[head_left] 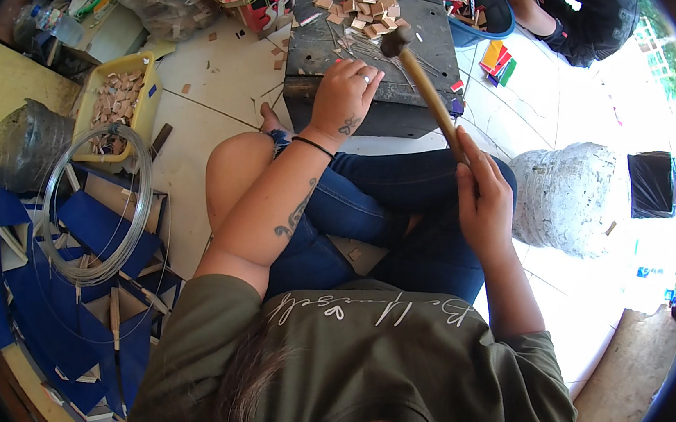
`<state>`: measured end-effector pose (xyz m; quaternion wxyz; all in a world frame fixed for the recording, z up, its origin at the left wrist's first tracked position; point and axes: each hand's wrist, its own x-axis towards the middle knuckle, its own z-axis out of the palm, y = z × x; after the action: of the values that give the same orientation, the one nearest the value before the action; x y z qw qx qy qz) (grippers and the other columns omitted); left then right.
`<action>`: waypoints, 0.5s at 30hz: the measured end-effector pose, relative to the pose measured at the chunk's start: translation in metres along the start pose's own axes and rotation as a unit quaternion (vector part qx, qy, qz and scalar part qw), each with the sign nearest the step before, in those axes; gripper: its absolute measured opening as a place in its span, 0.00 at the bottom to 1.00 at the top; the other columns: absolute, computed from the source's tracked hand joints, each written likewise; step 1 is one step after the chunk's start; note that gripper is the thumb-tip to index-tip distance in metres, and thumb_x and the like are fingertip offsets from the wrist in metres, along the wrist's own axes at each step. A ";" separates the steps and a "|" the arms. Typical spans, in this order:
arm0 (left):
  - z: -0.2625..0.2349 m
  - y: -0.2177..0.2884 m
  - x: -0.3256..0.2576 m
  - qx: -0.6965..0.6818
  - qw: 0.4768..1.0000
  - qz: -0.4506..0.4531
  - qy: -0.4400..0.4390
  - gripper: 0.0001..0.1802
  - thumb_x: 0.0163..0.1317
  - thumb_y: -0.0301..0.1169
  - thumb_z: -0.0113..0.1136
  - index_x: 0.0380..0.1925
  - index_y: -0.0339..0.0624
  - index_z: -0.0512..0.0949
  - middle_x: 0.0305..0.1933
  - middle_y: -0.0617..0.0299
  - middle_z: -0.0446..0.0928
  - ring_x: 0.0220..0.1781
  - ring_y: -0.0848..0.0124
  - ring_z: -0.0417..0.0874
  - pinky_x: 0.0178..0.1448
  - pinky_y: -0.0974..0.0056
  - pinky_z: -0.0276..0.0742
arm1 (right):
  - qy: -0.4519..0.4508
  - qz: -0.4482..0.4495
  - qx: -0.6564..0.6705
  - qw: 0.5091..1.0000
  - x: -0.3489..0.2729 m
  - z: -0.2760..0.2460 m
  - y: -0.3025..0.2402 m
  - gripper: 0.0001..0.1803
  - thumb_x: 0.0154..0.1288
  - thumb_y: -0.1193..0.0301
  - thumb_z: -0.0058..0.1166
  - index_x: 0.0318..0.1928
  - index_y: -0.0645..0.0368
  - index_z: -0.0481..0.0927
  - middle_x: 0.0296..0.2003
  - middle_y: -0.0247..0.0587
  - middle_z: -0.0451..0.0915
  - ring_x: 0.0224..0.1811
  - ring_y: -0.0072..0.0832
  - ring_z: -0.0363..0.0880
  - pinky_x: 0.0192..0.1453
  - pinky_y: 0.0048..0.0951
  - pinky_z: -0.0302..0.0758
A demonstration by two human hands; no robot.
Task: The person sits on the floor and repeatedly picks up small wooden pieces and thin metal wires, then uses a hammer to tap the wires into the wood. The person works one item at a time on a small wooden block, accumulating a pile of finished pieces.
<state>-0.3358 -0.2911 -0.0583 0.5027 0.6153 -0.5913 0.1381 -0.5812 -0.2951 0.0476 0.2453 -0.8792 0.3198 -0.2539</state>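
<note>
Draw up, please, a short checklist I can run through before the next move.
1. Hammer in hand: ok, the right hand holds its handle.
2. Left hand clear of the hammer's head: cannot tell, they appear close and depth is unclear.
3. Something between the left fingertips: cannot tell, hidden.
4. Black block free of loose bits: not ok, thin wire pieces lie on top.
5. Wood pieces on the block: ok, heaped toward its far end.
</note>
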 end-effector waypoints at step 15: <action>0.001 -0.002 -0.004 0.010 1.000 0.020 0.008 0.05 0.58 0.26 0.61 0.26 0.37 0.77 0.27 0.57 0.75 0.34 0.57 0.76 0.42 0.56 0.72 | -0.031 0.038 0.046 0.998 0.008 -0.003 0.020 0.23 0.70 0.76 0.46 0.64 0.52 0.71 0.42 0.53 0.81 0.38 0.42 0.82 0.46 0.34 0.76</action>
<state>-0.3359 -0.2902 -0.0624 0.4982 0.6075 -0.5978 0.1592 -0.5862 -0.3144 0.0401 0.3047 -0.8617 0.3336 -0.2308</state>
